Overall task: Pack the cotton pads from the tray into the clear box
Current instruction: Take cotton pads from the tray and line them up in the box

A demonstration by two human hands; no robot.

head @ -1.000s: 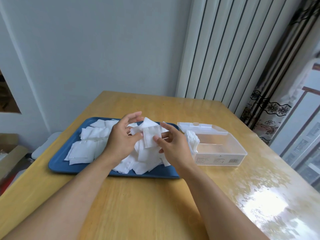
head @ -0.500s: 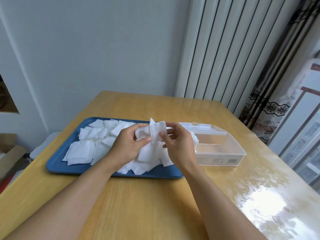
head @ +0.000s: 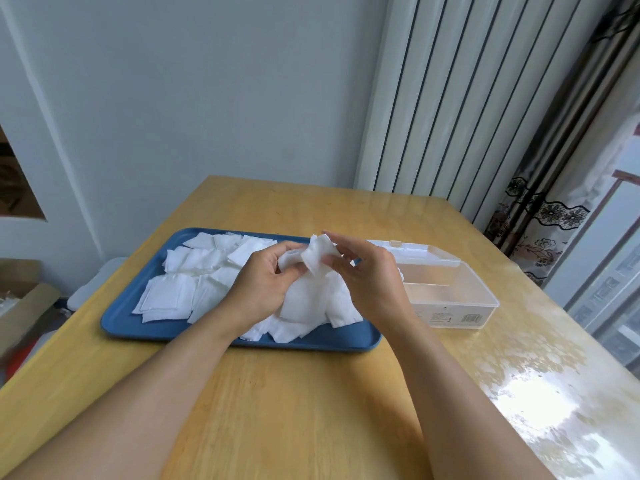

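A blue tray [head: 138,323] lies on the wooden table with several white square cotton pads [head: 180,289] scattered and piled in it. Both hands hover over the tray's right half. My left hand [head: 263,289] and my right hand [head: 367,278] pinch a small bunch of cotton pads [head: 317,256] between their fingertips, lifted above the pile. To the right of the tray stands the clear box [head: 453,299], its lid open at the back. My right hand hides the box's left end and whatever lies there.
The wooden table [head: 311,410] has a glossy, reflective patch at the right. A white radiator [head: 450,98] and patterned curtain [head: 540,209] stand behind on the right. A cardboard box [head: 20,306] sits on the floor at the left.
Both hands have drawn closer together and bunched the held pads into a tighter bundle. The held pads have shifted a little to the right, toward the clear box.
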